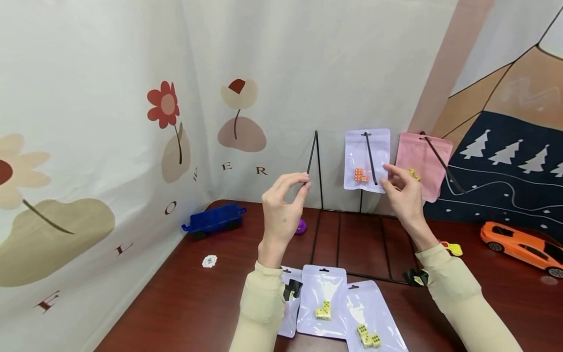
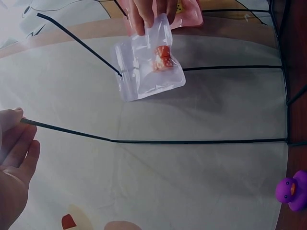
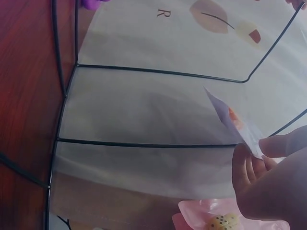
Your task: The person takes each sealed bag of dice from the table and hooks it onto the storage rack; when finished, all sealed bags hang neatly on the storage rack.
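Observation:
A black wire rack (image 1: pixel 319 171) with long forward prongs stands on the table. My left hand (image 1: pixel 282 215) pinches the tip of its left prong between thumb and fingertips; that prong carries no bag. From the middle prong hangs a lilac zip bag (image 1: pixel 355 151) with orange dice (image 1: pixel 360 175) inside. My right hand (image 1: pixel 405 195) pinches the bag's lower right edge, and in the right wrist view the bag (image 3: pixel 221 111) appears nearly edge-on. A pink bag (image 1: pixel 408 152) holding yellow dice (image 3: pixel 223 222) hangs on the right prong, partly behind my right hand.
Lilac bags (image 1: pixel 313 286) with yellow dice lie at the table's front. A blue toy trailer (image 1: pixel 215 218) and white chip (image 1: pixel 209 261) are left, a purple duck (image 2: pixel 290 190) beside the rack. An orange toy car (image 1: pixel 523 243) stands right. Printed fabric walls rise behind.

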Demonstrator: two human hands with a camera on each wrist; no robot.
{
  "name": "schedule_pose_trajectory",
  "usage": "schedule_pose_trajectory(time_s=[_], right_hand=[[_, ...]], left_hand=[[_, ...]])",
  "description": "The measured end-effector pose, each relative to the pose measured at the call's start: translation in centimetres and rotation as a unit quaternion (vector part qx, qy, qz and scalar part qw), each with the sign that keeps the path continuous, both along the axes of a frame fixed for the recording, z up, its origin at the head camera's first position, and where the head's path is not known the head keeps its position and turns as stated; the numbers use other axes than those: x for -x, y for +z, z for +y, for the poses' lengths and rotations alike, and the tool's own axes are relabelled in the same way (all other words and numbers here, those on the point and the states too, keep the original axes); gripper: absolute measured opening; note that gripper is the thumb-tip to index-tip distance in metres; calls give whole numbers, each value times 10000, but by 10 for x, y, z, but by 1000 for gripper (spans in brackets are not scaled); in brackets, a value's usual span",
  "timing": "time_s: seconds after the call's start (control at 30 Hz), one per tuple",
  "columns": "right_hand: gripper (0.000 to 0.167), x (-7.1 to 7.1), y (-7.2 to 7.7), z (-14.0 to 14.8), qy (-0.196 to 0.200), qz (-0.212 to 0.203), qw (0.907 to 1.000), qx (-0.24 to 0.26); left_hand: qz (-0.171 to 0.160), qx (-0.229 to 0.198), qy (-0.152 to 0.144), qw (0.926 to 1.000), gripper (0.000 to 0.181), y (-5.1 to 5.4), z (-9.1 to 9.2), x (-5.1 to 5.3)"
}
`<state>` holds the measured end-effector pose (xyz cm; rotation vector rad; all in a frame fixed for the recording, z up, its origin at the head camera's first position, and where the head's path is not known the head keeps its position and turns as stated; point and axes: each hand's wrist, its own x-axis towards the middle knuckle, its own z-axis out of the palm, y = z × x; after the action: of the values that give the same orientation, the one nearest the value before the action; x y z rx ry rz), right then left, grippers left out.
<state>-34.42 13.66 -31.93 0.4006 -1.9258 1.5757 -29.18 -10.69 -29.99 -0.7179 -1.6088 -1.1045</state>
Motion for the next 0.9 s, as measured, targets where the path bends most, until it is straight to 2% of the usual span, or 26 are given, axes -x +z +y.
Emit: schedule_pose_trajectory(time_s=[0.23, 0.43, 0.73, 0.9], right_hand=[[35, 22, -18, 14, -151, -337, 9992, -156], [37, 24, -20, 15, -272, -268, 9988, -321], [33, 20, -20, 11, -616, 259, 9967, -466], [27, 10, -25, 5, -746, 808, 9884, -1049]], left_hand=[[35, 2, -7, 10000, 8, 1, 1, 0], [1, 1, 1, 10000, 10, 0, -1, 0], [31, -75, -96, 9999, 12, 0, -2, 0], [55, -126, -118, 9998, 11, 0, -1, 1]])
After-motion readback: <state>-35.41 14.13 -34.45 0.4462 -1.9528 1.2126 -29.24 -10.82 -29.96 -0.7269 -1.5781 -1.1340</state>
